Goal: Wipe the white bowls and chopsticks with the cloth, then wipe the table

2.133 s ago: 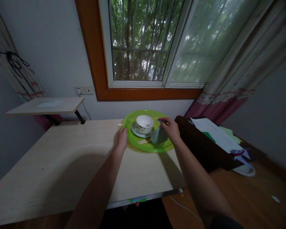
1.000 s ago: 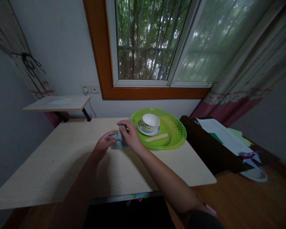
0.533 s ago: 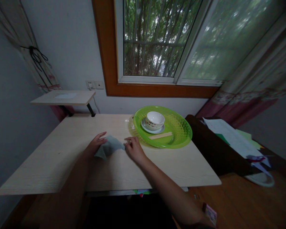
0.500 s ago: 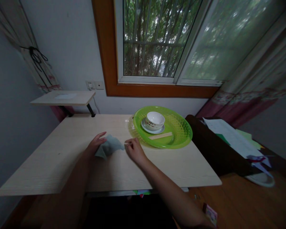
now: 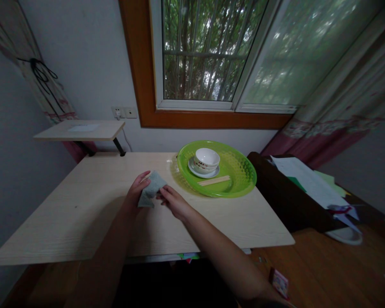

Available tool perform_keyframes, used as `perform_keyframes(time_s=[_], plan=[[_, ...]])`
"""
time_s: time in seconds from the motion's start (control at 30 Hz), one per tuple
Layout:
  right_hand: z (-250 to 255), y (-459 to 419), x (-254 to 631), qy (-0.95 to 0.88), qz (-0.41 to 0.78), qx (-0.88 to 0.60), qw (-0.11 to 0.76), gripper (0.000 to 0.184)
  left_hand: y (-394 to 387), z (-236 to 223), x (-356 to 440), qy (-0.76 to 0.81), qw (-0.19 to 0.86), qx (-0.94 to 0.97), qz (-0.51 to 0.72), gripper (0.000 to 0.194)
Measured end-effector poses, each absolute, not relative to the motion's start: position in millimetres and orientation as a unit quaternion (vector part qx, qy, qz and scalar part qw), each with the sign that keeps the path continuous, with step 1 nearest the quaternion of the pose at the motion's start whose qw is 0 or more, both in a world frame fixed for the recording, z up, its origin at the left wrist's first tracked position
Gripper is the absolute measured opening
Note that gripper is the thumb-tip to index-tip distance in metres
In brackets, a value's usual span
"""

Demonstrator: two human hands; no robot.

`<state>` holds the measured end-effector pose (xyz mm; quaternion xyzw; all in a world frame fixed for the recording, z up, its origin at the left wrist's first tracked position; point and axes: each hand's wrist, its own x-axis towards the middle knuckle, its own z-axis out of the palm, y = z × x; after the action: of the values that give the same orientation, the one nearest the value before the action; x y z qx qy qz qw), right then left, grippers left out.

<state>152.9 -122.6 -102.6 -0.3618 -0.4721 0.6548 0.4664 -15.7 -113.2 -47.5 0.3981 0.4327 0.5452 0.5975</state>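
Note:
A grey-green cloth (image 5: 153,186) is held up between my two hands above the wooden table (image 5: 192,226). My left hand (image 5: 137,189) grips its left side, the thumb and fingers closed on it. On the other side my right hand (image 5: 173,200) pinches the cloth's right edge. To the right stands a round green plastic basin (image 5: 239,171). In it a stack of white bowls (image 5: 207,158) sits on a plate (image 5: 192,167), and several chopsticks (image 5: 214,180) lie in front of the stack.
A small raised shelf (image 5: 105,129) with a paper on it stands at the table's back left. Right of the table is a dark brown piece of furniture (image 5: 276,192) with papers (image 5: 303,177) on top. A window (image 5: 208,51) is behind. A small box (image 5: 279,282) lies on the floor.
My right hand lifted the cloth out of the basin and brought it left. Both hands then took hold of it, stretched it out, and now hold it closer together, more bunched up.

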Motion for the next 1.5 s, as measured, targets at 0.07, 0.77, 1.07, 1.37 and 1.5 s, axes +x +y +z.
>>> perform_keyframes(time_s=[0.07, 0.77, 1.07, 1.37, 1.5], plan=[[-101, -118, 151, -0.381, 0.699, -0.348, 0.496, 0.049, -112, -49, -15, 0.432, 0.594, 0.396, 0.551, 0.079], [-68, -65, 157, -0.403, 0.639, -0.419, 0.503, 0.027, -64, -68, -40, 0.513, 0.469, 0.488, 0.528, 0.050], [-86, -71, 152, -0.578, 0.441, -0.418, 0.545, 0.015, -76, -70, -65, 0.536, 0.296, 0.576, 0.542, 0.025], [-117, -107, 207, -0.696, 0.301, -0.508, 0.408, 0.002, -97, -109, -92, 0.504, 0.021, 0.796, 0.335, 0.020], [-111, -110, 228, -0.762, 0.331, -0.417, 0.368, 0.007, -102, -119, -62, 0.408, 0.008, 0.892, 0.196, 0.042]])
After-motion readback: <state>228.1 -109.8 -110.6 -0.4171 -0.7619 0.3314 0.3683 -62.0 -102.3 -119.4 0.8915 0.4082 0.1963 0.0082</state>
